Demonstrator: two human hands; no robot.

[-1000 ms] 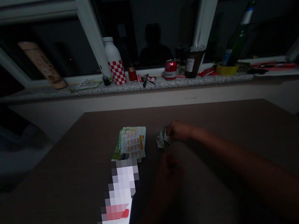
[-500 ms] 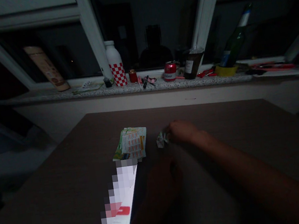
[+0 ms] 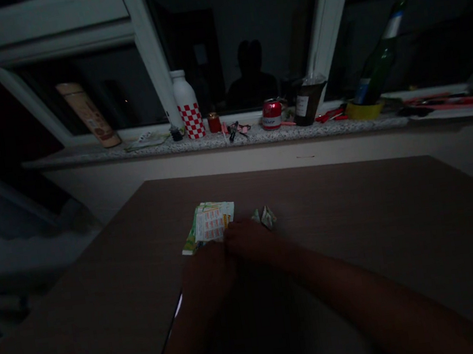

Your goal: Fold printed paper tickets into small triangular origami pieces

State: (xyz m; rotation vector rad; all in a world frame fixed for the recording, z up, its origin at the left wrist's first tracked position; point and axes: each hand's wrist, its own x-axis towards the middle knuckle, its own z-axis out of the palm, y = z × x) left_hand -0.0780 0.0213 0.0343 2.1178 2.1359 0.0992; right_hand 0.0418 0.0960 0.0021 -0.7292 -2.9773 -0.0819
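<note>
1. Two bare arms reach over the brown table (image 3: 366, 206) from the near side, and they look very dark.
2. The left hand (image 3: 209, 270) is bent over the near edge of a pile of printed papers (image 3: 211, 222). Its fingers are hidden in shadow, so I cannot tell if they pinch anything.
3. Under the left arm, a thin bright slice of a phone (image 3: 178, 305) peeks out.
4. The right hand (image 3: 248, 238) comes in from the right and meets the left hand by the near right corner of the pile. Its fingers look curled. I cannot tell if they are pinching a paper.
5. The pile is on the table, a bit left of the middle. The sheets do not line up, and green, white and some red print show.
6. Just past the right hand are two small folded papers (image 3: 268, 217). They sit close together, and the hand hides part of the left one.
7. Behind the table is a speckled stone sill (image 3: 163, 148). It has a red and white checked bottle (image 3: 190, 113), a red can (image 3: 272, 114), a dark drink cup (image 3: 308, 105) and a green bottle (image 3: 382, 59).
8. Farthest back is a dark window (image 3: 276, 15) with a person's dark shape in it.
</note>
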